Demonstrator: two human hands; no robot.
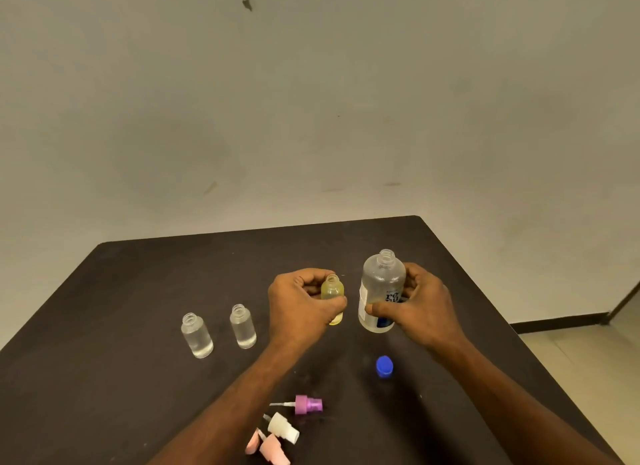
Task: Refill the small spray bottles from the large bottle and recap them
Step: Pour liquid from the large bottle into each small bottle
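While the left hand [304,305] is gripping the yellow bottle [333,298], fingers curling round its body and thumb pressing across its front, the right hand [420,305] is wrapping round the big bottle [381,291] just beside it, thumb lying across the lower label and fingers curling behind. Both bottles are standing upright on the dark table [138,291] with their necks uncapped, the yellow one near the table's middle and the big one just to its right, the two close but not touching. Clear liquid is filling the lower part of the big bottle. To the left, two clear bottles [196,335] [242,326] are standing open and apart from each other, each holding clear liquid. Nearer the person, a blue cap [384,366] is sitting on the table below the big bottle. Between the forearms, a purple sprayer [306,404], a white sprayer [283,426] and a pink sprayer [270,447] are lying on their sides, grouped close together. Behind the table a plain wall [311,101] is rising
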